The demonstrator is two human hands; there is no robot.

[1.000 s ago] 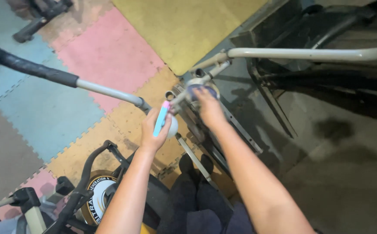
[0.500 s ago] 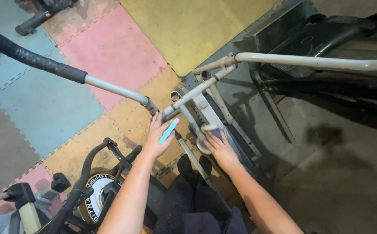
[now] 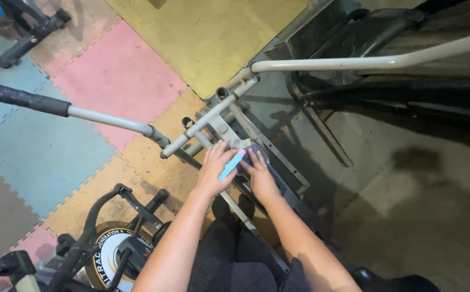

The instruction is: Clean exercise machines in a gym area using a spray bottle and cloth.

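Observation:
My left hand (image 3: 213, 172) holds a slim light-blue tool with a pink tip (image 3: 231, 164), angled up to the right. My right hand (image 3: 257, 174) presses a dark blue cloth (image 3: 255, 154) against the grey metal frame (image 3: 221, 127) of an exercise machine, just right of the tool. Both hands sit close together low on the frame, below its crossbar with open tube ends. My legs in dark trousers are under my forearms.
A long grey handlebar with a black foam grip (image 3: 18, 98) crosses the left. Another pale bar (image 3: 375, 62) runs across the upper right over a black treadmill (image 3: 354, 38). An exercise bike flywheel (image 3: 108, 254) stands lower left. Coloured foam mats (image 3: 121, 70) cover the floor; bare concrete (image 3: 424, 205) lies right.
Both hands have come down the frame toward me. The right hand with the cloth moved from the upper crossbar to the lower frame, and the left hand closed in beside it.

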